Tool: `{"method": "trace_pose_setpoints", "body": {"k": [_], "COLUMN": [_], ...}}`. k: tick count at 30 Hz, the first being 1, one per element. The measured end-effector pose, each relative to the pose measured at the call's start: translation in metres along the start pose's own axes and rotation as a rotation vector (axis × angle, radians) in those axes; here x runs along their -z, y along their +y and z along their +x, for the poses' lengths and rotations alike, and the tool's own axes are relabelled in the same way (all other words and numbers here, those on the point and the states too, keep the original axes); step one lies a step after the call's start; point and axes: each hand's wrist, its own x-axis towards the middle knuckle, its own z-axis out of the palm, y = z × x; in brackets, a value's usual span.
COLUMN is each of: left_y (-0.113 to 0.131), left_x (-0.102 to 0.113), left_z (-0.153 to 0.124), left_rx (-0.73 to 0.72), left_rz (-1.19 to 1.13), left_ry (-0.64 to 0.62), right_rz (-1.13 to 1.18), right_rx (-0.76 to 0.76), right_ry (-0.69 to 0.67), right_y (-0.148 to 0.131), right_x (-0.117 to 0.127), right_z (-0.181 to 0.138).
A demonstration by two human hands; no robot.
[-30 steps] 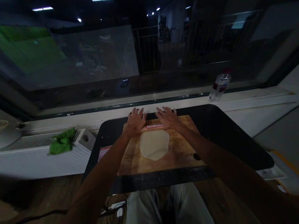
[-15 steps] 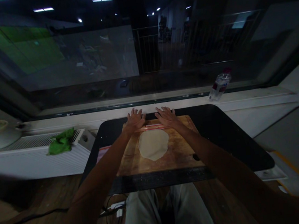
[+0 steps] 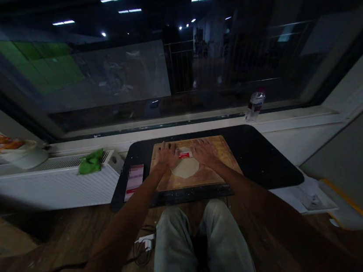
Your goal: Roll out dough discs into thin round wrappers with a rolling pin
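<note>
A wooden board (image 3: pixel 221 166) lies on a black table (image 3: pixel 259 157), with a flat pale disc of dough (image 3: pixel 185 169) in its middle. A rolling pin with a red and white label (image 3: pixel 184 155) lies across the dough. My left hand (image 3: pixel 167 154) presses flat on the pin's left end, fingers stretched out. My right hand (image 3: pixel 204 151) presses flat on its right end in the same way.
A pink and white packet (image 3: pixel 134 180) lies on the table's left edge. A plastic water bottle (image 3: pixel 255 104) stands on the window sill. A green cloth (image 3: pixel 90 162) lies on the white radiator, and a white bowl (image 3: pixel 25 156) sits further left. Cables cross the wooden floor.
Both hands have rolled the pin back towards me, from the board's far edge onto the dough. The view has pulled back and now shows the table smaller.
</note>
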Motion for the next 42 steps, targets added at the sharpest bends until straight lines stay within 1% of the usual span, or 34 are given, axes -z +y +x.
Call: {"method": "trace_pose_setpoints", "body": {"k": [3,8,12,15,19,23,26,29,34,37,42], "left_y": [0.002,0.001,-0.004,-0.009,-0.012,-0.012,-0.011,-0.012,-0.013,-0.011,-0.005], "left_x": [0.000,0.003,0.004,0.002,0.000,0.004,0.006,0.006,0.001,0.000,0.002], "left_z": [-0.003,0.012,0.034,0.056,0.082,0.092,0.089,0.082,0.069,0.056,0.026], "left_rx": [0.000,0.001,-0.020,-0.011,-0.034,-0.055,-0.055,-0.054,-0.042,-0.033,-0.051], "left_rz": [0.011,-0.009,-0.028,-0.042,-0.094,-0.092,-0.069,-0.045,-0.003,0.011,-0.024], "left_ry": [0.011,0.011,-0.011,-0.022,-0.025,-0.065,-0.092,-0.132,-0.239,-0.223,-0.141], "right_rz": [-0.010,-0.010,-0.002,0.016,0.081,0.118,0.121,0.089,0.033,0.022,0.017], "right_rx": [-0.001,-0.025,-0.077,-0.083,-0.092,-0.104,-0.102,-0.103,-0.062,-0.041,0.001], "right_ry": [0.020,0.019,-0.050,-0.099,-0.172,-0.233,-0.233,-0.229,-0.223,-0.197,-0.142], "right_y": [-0.001,0.002,0.005,0.009,0.016,0.019,0.020,0.020,0.017,0.013,0.007], "right_x": [-0.001,-0.004,-0.002,-0.002,-0.005,-0.009,-0.010,-0.012,-0.015,-0.017,-0.021], "right_z": [-0.003,0.013,0.034,0.055,0.081,0.094,0.093,0.086,0.060,0.039,0.013]}}
